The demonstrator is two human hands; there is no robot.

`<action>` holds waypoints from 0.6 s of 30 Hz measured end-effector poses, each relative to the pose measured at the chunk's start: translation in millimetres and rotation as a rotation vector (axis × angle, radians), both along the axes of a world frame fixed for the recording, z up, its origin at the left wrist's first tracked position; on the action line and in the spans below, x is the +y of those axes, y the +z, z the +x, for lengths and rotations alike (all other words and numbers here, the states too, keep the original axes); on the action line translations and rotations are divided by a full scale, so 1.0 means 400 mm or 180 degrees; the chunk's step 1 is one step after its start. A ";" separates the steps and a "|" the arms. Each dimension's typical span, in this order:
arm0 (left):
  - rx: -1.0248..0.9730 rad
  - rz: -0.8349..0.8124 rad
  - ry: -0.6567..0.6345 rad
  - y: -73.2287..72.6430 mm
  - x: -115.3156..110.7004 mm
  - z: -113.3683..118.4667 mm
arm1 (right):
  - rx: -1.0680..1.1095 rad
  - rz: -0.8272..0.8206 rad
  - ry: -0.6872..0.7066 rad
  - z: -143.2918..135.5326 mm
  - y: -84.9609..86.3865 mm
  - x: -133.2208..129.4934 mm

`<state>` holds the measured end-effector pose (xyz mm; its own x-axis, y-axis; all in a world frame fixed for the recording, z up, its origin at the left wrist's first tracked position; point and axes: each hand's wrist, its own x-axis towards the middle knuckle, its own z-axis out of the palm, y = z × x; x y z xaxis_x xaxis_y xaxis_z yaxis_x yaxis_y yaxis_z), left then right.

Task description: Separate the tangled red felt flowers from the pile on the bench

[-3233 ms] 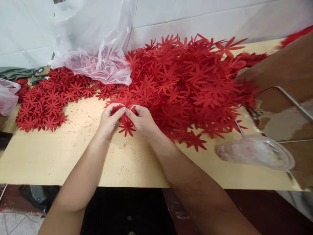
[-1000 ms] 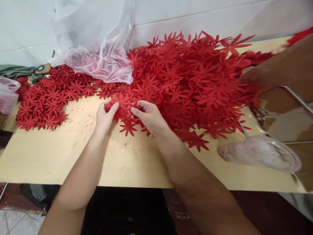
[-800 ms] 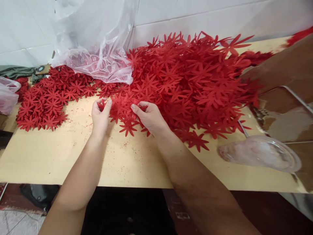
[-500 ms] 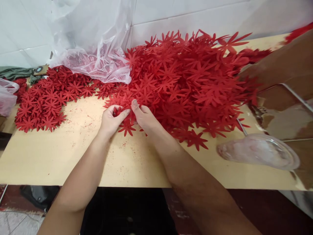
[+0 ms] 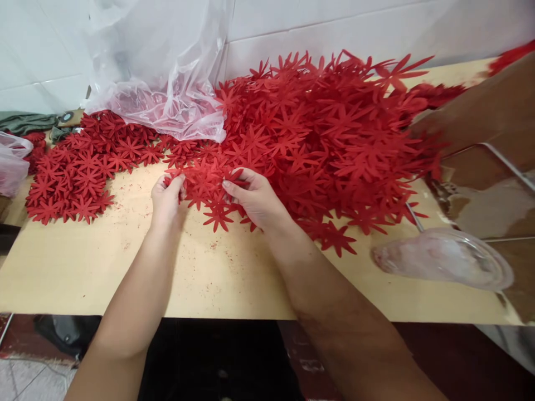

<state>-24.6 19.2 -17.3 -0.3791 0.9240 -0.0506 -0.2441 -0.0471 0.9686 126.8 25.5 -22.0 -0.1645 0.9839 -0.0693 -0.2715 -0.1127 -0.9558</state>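
My left hand (image 5: 167,197) is closed in a pinch on a red flower-shaped piece (image 5: 174,179) at the front left of the large heap. To its right my right hand (image 5: 253,195) pinches another red piece (image 5: 234,177) between thumb and fingers. Between the two hands lie more red flower pieces (image 5: 204,181), part of the large red heap (image 5: 317,133). A gap separates the hands, and both are just above the table's surface. My fingers partly hide the pieces they grip.
A smaller red heap (image 5: 75,172) sits at the left on the wooden table (image 5: 104,267). Behind it hangs a clear plastic bag (image 5: 154,94). At the right lie a clear plastic cup (image 5: 443,259) and brown cardboard (image 5: 497,122). A white tiled wall (image 5: 334,22) stands behind.
My hands were close together and are now apart. My left hand moved left and slightly up, and my right hand turned a little, with a red piece now visible in it.
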 end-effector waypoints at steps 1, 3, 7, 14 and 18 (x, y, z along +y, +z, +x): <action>0.0092 0.0010 -0.0018 -0.001 0.004 -0.005 | 0.0009 0.0041 -0.0052 0.002 0.001 0.002; 0.0307 0.0035 -0.0064 -0.002 0.007 -0.009 | -0.0020 0.0160 -0.0100 0.003 0.003 0.004; 0.0563 0.0120 0.0055 0.001 0.001 0.004 | -0.0208 0.0302 -0.0008 0.000 0.013 0.000; 0.0519 0.0244 -0.0544 0.017 -0.027 0.035 | -0.0535 0.0355 -0.0121 -0.009 0.020 -0.009; 0.0354 0.0082 -0.1191 0.011 -0.039 0.061 | -0.0564 0.0278 -0.0046 -0.017 0.021 -0.012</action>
<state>-0.1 3.8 -12.7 -0.0175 0.9998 -0.0030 -0.1426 0.0005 0.9898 120.1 20.8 -13.5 -0.1430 0.9897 -0.0103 -0.0992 -0.0247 -0.9948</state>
